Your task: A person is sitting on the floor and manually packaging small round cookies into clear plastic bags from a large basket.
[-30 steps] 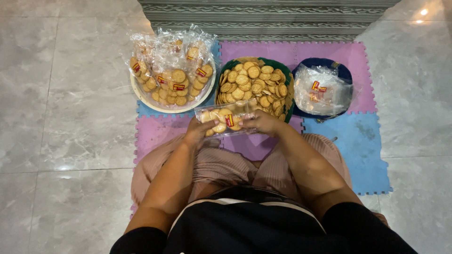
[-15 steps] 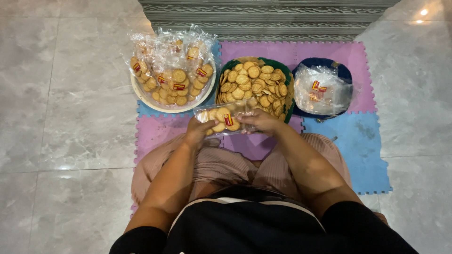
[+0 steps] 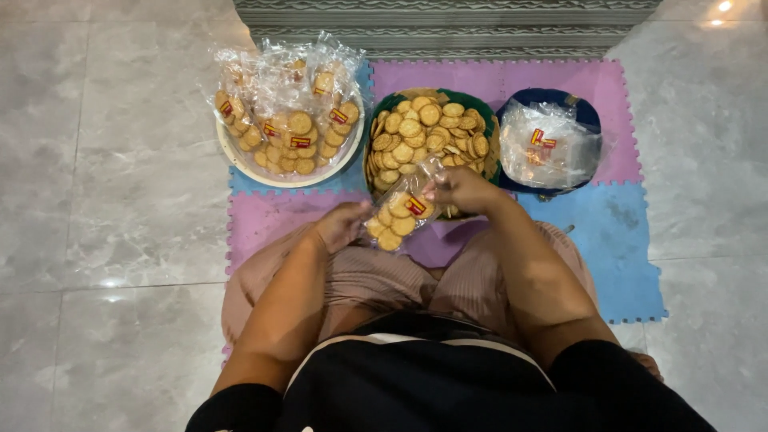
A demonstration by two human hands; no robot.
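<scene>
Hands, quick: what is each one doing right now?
Left hand: closed on the lower end of the clear bag of biscuits.
Right hand: fingers pinching the top end of the same bag.

Clear plastic bag of round biscuits [image 3: 402, 214], w/ small red-yellow rectangular label, held tilted between left hand [image 3: 342, 226] at lower end and right hand [image 3: 464, 190] at upper end, in front of the green basket. Filled clear bags [image 3: 288, 104] w/ same red-yellow labels piled in white bowl, far left. Empty clear bags [image 3: 548, 148], labels red-yellow, stacked in dark blue bowl, far right.
</scene>
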